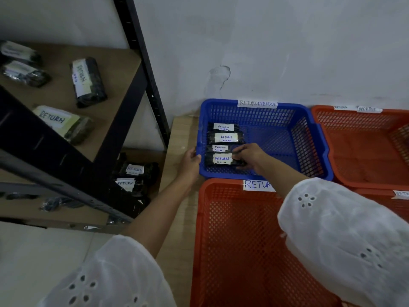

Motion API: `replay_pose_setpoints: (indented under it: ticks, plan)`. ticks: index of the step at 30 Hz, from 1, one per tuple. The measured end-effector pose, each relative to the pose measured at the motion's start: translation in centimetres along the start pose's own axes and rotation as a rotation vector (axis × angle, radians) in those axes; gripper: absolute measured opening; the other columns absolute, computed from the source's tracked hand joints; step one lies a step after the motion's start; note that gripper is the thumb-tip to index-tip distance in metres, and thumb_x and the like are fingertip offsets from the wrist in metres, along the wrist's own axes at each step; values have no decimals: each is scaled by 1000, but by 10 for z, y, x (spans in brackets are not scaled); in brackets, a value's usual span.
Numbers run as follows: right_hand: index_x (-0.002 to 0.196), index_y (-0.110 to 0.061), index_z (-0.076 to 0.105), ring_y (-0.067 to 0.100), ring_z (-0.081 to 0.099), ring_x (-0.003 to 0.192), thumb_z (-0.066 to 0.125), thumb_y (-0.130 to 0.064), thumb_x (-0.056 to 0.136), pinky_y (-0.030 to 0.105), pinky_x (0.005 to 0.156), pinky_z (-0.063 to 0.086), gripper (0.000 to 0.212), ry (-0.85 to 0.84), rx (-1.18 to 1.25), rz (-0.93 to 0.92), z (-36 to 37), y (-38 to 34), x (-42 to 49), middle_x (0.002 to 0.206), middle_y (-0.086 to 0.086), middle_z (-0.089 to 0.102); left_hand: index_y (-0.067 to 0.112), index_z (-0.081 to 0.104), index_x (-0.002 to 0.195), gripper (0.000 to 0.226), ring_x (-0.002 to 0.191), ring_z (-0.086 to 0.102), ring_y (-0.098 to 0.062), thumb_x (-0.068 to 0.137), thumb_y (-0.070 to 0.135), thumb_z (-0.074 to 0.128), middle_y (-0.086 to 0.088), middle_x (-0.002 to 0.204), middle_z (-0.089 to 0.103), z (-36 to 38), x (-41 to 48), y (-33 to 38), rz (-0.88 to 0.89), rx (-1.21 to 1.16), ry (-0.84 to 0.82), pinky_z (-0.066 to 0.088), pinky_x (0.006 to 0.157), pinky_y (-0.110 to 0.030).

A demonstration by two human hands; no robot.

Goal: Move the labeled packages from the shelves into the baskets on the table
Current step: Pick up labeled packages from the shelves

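Observation:
A blue basket [309, 134] tagged "RETURN OVERDUE" sits on the table and holds several black packages with white "RETURN" labels along its left side. My right hand [250, 155] is inside it, fingers closed on the right end of the nearest package [218, 159]. My left hand [191, 161] grips the basket's left rim from outside. More labeled black packages lie on the upper shelf [88, 82] and on the lower shelf [135, 173].
An orange basket [221, 240] tagged "RETURN" stands in front of the blue one. Two more orange baskets [365, 151] sit to the right. The black metal shelf frame [141, 63] stands left of the wooden table [179, 134]; a white wall is behind.

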State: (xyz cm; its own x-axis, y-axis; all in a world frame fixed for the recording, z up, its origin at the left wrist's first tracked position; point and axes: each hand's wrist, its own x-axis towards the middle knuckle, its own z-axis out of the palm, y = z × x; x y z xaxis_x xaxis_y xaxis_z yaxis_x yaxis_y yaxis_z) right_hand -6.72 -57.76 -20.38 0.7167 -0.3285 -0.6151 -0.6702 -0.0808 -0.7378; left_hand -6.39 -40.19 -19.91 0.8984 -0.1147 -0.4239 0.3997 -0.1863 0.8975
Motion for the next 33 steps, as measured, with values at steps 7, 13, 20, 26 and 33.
replay_pose_setpoints:
  ticks: [7,13,20,26,33]
  plan:
    - [99,-3,63,35,60,106,61,-11,92,43,87,53,11,142,-335,-66,11,11,28,115,21,61,18,31,143,41,114,47,-13,103,24,30,-5,138,46,6,-4,-8,32,56,-14,41,92,-29]
    - [86,-8,47,29,53,89,64,-30,89,30,59,41,28,201,-655,-64,11,10,30,102,23,47,15,25,144,48,128,42,-21,100,22,42,-8,140,42,12,0,-17,131,133,-1,36,108,-42]
    - [125,-5,43,37,50,115,58,-35,91,48,94,47,49,256,-538,-129,1,7,0,126,21,51,17,27,145,49,131,39,-24,99,25,42,-7,143,41,7,3,-15,86,233,-11,34,108,-47]
    - [125,-18,50,34,43,121,53,-43,92,44,95,39,41,409,-542,-372,-6,11,-66,124,13,53,20,35,142,45,133,35,-26,98,31,42,-7,142,41,-11,-23,-1,331,456,86,28,110,-46]
    - [141,-25,39,27,31,131,49,-48,92,40,104,25,55,549,-700,-630,10,30,-150,140,4,44,20,33,143,46,136,28,-23,99,29,41,-5,146,38,-41,-94,3,628,531,47,24,113,-40]
